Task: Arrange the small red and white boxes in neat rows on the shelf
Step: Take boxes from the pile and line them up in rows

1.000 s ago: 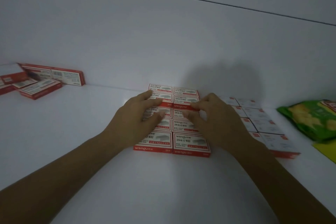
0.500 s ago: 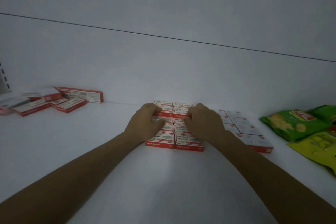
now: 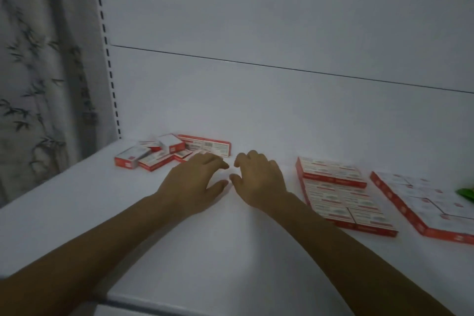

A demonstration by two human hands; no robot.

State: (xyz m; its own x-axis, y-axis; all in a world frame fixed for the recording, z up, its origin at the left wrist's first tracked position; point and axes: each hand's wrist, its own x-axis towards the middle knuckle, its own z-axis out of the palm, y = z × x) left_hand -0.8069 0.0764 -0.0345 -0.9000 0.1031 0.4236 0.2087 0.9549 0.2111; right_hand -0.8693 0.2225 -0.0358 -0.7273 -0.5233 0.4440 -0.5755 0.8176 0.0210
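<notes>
A loose heap of small red and white boxes (image 3: pixel 154 155) lies at the shelf's back left, with a longer box (image 3: pixel 207 147) standing on edge behind it. Two tidy blocks of boxes sit to the right: a near block (image 3: pixel 338 192) and a farther-right block (image 3: pixel 420 202). My left hand (image 3: pixel 195 182) hovers over the white shelf (image 3: pixel 77 208), fingers spread, its fingertips close to the heap's right end. My right hand (image 3: pixel 259 179) is beside it, fingers curled loosely and empty, apart from the arranged blocks.
A slotted shelf upright (image 3: pixel 107 59) stands at the left, with a bamboo-print curtain (image 3: pixel 38 72) beyond it. A green snack bag (image 3: pixel 466 194) pokes in at the right edge. The shelf's front lip (image 3: pixel 179 308) runs below my forearms.
Both hands have left the arranged block and moved left toward the loose heap. The view has swung left, so the blocks now sit at the right.
</notes>
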